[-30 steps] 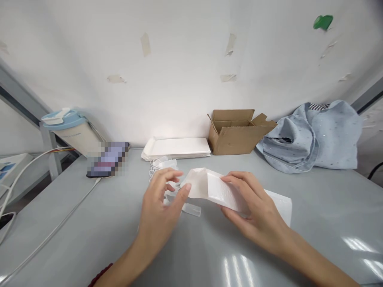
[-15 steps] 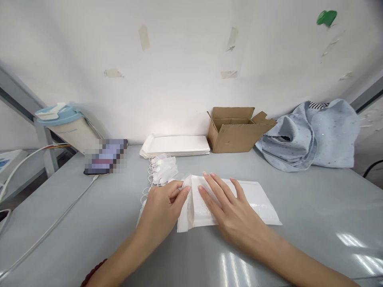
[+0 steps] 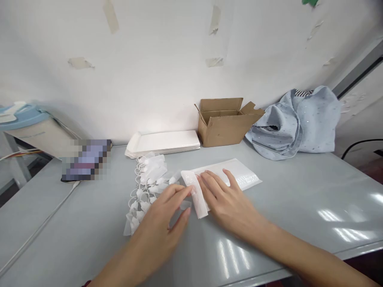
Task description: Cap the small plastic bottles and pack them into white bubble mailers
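A white bubble mailer [image 3: 241, 171] lies flat on the grey table, its flap [image 3: 200, 203] folded over at the left end. My right hand [image 3: 223, 197] rests on top of the mailer beside the flap, fingers stretched along it and little finger lifted. With its fingertips my left hand [image 3: 167, 217] touches the flap's outer edge; its thumb is apart from the fingers and nothing is gripped between them. Left of the mailer, partly behind my left hand, is a pile of small white cables in clear bags [image 3: 151, 169]. What the mailer contains is hidden.
A stack of white mailers [image 3: 167, 141] lies against the wall, with an open cardboard box [image 3: 224, 129] to its right. A light blue cloth bag [image 3: 314, 123] is at the back right. A phone [image 3: 88, 159], its charging cable [image 3: 44, 223] and a blue-lidded cup [image 3: 32, 127] stand left.
The flap has gone from upright to folded over onto the mailer. My left thumb has come away from it, leaving the fingertips on the flap. The view has shifted right.
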### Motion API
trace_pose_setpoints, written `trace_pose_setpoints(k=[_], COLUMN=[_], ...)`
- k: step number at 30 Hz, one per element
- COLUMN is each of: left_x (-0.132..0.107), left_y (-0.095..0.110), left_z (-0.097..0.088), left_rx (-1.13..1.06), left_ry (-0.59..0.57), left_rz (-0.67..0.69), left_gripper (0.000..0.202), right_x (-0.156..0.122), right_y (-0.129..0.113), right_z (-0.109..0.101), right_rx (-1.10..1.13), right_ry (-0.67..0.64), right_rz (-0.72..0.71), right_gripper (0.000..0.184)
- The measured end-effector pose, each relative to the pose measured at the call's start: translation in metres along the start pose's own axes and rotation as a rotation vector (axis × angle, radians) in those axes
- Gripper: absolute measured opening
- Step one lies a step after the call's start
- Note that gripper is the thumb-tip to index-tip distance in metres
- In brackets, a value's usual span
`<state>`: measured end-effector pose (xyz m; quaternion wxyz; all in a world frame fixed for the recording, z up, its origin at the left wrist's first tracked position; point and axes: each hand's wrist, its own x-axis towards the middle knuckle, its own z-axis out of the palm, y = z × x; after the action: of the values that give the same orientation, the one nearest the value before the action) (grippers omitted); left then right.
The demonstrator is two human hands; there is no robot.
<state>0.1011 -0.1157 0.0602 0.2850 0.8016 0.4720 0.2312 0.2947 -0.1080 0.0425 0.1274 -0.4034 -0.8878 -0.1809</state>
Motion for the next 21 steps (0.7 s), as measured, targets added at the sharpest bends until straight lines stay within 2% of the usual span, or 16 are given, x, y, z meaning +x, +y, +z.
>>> trace_pose_setpoints(k=[4,7,9,14,16,17,19,21], left_x=[0.004,0.005,0.002,-0.003,-0.001,0.002,0.007,0.01], left_y=[-0.005,-0.006,-0.005,0.002,0.007,0.008,0.01,0.01], left_z=[0.014,0.016,0.013,0.004,0.003,0.002,0.001,-0.002], left_rx=[0.298,0.295,0.16,-0.588,-0.701,-0.722,-0.769,-0.818], left_ry=[0.197,0.234,0.209,0.013,0.018,0.028,0.022,-0.002], left_rz=[0.28,0.318,0.215,-0.178,-0.299,-0.338,-0.36,-0.35], left_gripper=[0.038,0.04,0.047,0.078,0.086,0.082,0.06,0.039], right_x=[-0.002,-0.003,-0.003,-0.006,-0.007,-0.007,-0.006,-0.005], right_y=[0.004,0.006,0.005,-0.006,-0.011,-0.013,-0.012,-0.007], right_z=[-0.001,-0.004,-0.005,0.001,0.003,0.004,0.002,-0.002], right_rx=[0.048,0.081,0.073,-0.006,-0.002,0.017,0.097,0.221], right_ry=[0.034,0.034,0.042,0.09,0.089,0.083,0.04,-0.045], right_rz=[0.001,0.011,0.017,-0.018,-0.049,-0.062,-0.063,-0.034], right_gripper=[0.046,0.047,0.047,0.043,0.043,0.044,0.05,0.064])
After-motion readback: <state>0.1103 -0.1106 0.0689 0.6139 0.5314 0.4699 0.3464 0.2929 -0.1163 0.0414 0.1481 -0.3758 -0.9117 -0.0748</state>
